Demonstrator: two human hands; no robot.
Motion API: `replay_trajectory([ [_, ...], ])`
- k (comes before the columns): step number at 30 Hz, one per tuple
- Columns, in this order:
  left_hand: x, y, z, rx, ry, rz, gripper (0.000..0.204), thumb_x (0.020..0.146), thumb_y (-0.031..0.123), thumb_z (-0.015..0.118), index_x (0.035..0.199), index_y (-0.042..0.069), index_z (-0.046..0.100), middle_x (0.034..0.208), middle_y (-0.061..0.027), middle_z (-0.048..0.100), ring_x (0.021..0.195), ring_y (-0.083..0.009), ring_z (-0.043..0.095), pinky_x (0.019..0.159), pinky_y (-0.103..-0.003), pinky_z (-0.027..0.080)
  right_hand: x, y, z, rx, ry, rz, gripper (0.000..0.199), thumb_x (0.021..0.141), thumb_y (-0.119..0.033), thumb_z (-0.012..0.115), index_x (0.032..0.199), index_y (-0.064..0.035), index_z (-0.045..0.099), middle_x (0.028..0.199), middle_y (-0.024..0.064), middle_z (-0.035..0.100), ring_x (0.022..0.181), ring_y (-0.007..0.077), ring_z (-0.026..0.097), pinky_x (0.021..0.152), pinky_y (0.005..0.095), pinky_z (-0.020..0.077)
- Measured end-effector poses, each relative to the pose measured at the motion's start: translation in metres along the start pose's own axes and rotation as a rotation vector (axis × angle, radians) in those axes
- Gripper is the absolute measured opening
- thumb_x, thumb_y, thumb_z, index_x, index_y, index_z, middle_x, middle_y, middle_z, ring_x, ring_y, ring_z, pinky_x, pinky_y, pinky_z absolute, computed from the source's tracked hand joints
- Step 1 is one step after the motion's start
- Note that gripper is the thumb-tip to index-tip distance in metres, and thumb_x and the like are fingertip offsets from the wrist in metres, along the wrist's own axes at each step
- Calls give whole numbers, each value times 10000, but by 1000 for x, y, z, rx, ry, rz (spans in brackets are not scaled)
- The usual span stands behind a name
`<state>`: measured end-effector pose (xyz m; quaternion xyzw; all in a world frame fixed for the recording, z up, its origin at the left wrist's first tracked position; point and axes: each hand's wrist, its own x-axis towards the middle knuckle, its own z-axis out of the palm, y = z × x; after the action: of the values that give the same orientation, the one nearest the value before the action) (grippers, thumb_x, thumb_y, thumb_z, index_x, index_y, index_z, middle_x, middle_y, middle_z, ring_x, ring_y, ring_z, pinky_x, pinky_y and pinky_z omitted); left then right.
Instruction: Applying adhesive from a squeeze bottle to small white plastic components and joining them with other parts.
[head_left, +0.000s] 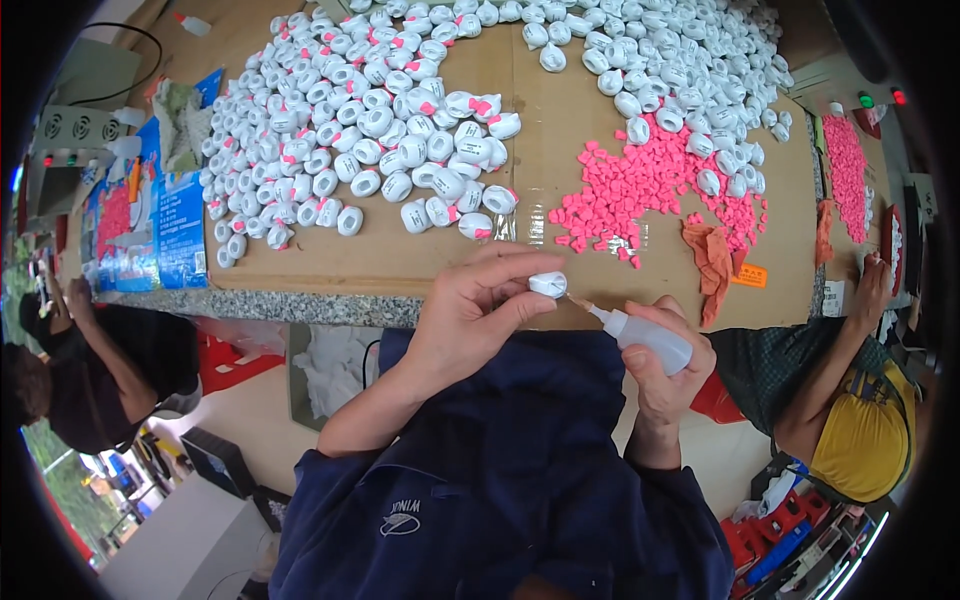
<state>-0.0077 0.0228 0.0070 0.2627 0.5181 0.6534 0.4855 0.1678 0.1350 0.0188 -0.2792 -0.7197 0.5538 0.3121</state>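
Between the thumb and fingers of my left hand [474, 318] is a small white rounded plastic piece [548, 285], held just past the table's near edge. My right hand [668, 362] is wrapped round a translucent squeeze bottle [650, 340], tilted so its thin nozzle points at the white piece. The nozzle tip is at or very near the piece; I cannot tell whether they touch. Beyond my left hand lies a large spread of similar white pieces [365, 183], many with a pink part attached. Small loose pink pieces [620, 190] lie in a pile beyond my right hand.
More white pieces [690, 60] are heaped at the far right of the cardboard-covered table [400, 270]. An orange-red cloth [710, 268] lies near the right front edge. Co-workers sit on both sides, one in a yellow top [860, 430]. Another bottle [193, 24] lies far left.
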Motion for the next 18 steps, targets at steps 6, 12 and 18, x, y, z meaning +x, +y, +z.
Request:
replay_trajectory([
  [6,2,-4,0,24,25,-7,307,812,-84,570,1102,13,594,1090,-62,531,883,-92,573,730,-197,486,0,1,-1,-4,-9,4,364,636,-128,749,940,44,647,676,78,579,598,150,473,520,248,360],
  [12,3,-3,0,43,22,-7,308,809,-84,574,1100,15,598,1094,-57,528,872,-84,571,729,-195,485,2,0,0,-8,-13,14,355,631,-104,749,936,47,646,681,72,584,596,148,468,518,248,360],
  [18,3,-1,-2,39,41,-19,326,793,-101,582,1111,-28,575,1084,-75,534,942,-125,570,796,-223,478,1,0,-3,-14,-9,8,352,632,-91,742,937,52,644,679,68,580,595,144,461,519,247,358],
])
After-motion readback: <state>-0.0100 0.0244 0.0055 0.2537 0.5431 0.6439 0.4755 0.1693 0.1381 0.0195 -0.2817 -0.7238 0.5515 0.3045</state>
